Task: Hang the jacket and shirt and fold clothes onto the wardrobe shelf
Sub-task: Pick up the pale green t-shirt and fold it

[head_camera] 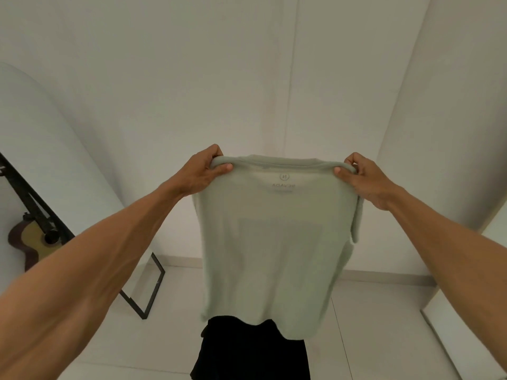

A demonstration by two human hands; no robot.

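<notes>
Pale floor tiles and plain white walls make up this room. Both my forearms reach out ahead of me at chest height.

My left hand pinches one shoulder of a pale green T-shirt, thumb on my side and fingers curled over the top edge. My right hand does the same at the other shoulder. Each grip is clenched on the cloth. I hold the two apart so the top edge stretches nearly straight and the body hangs flat and free. That lets me see the whole shape before folding. The printed neck label reads backwards from here. One sleeve is doubled in along the right edge. I judge this to be the start of the fold: the shirt is in the air, well clear of any shelf, and no wardrobe shelf is in sight.

Below the hem lies a black garment, dark and bunched; I cannot tell what it rests on.

Further off on the left, a black metal frame leans on the floor. An acoustic guitar shows within it, perhaps a reflection; I cannot tell. Beyond the shirt stands a white panel with a vertical seam, possibly a door.
</notes>
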